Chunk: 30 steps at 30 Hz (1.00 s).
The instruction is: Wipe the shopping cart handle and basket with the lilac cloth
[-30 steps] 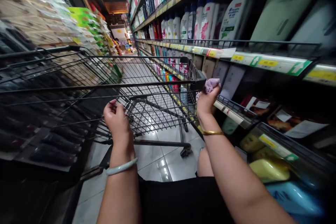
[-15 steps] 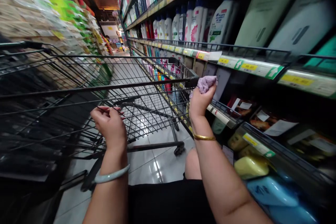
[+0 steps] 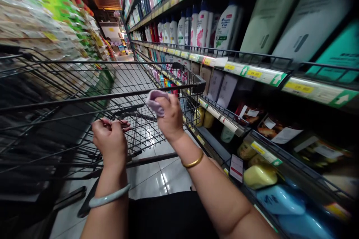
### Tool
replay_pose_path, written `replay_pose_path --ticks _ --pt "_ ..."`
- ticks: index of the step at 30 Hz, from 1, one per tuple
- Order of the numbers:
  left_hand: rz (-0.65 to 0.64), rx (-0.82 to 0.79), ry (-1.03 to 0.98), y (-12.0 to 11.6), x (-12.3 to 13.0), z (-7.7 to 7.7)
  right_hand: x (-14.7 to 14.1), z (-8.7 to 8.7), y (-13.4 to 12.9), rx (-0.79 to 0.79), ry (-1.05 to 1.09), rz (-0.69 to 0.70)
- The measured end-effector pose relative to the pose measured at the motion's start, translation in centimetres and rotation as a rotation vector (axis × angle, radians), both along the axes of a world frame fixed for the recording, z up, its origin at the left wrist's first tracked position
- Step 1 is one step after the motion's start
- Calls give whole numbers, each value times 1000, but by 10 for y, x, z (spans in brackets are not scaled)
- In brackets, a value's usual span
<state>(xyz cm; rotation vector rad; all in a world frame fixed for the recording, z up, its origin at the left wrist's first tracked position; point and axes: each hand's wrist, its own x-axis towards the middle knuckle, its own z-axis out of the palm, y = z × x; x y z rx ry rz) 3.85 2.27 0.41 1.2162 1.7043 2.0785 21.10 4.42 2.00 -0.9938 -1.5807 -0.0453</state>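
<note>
A black wire shopping cart (image 3: 92,99) stands across the aisle in front of me. My left hand (image 3: 110,138) is closed, its curled fingers hooked on the cart's side wires. In my right hand (image 3: 171,117) is a crumpled lavender cloth (image 3: 155,101), gripped between bent fingers. The cloth is at the cart's long upper bar, left of the cart's black corner piece (image 3: 199,84). Whether the cloth presses on the bar I cannot tell, since the hand covers that spot.
Shelves (image 3: 213,61) of shampoo bottles (image 3: 224,26) rise close on my right. A phone (image 3: 236,168) leans by the lower shelf near yellow and blue bottles (image 3: 280,199). Stacked packs (image 3: 25,26) line the left side. Tiled floor (image 3: 151,171) shows beneath the cart.
My right hand has swung left with the cloth, from the cart's corner to further along the bar. My left hand keeps its hold. The view has shifted slightly, and the phone now shows.
</note>
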Motion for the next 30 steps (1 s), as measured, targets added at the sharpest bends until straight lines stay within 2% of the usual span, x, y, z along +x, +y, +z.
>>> replay_pose_path --ticks 6,8,12,17,19,21,23,26,28,30 --pt "23 -19 -132 -7 23 4 4 -10 16 -69 100 -11" --pt "-18 -4 -157 -10 29 4 2 -15 19 -65 116 -27" --pt "-143 27 -201 -18 35 2 7 -18 27 42 146 -65" --pt "-197 35 -206 -27 42 3 26 -18 41 249 157 19" --pt "-217 32 -184 -30 46 3 40 -20 51 266 205 8" --pt "-229 34 -163 -33 50 2 60 -24 63 202 390 -90" --pt "-215 41 -133 -36 55 -1 82 -30 77 55 692 -177" --pt "-183 47 -71 -41 63 -5 104 -40 92 -189 1050 -151" --pt "-184 52 -20 -44 67 -7 102 -45 92 -251 1102 -108" --pt "-194 64 22 -46 69 -9 84 -48 83 -262 1025 -75"
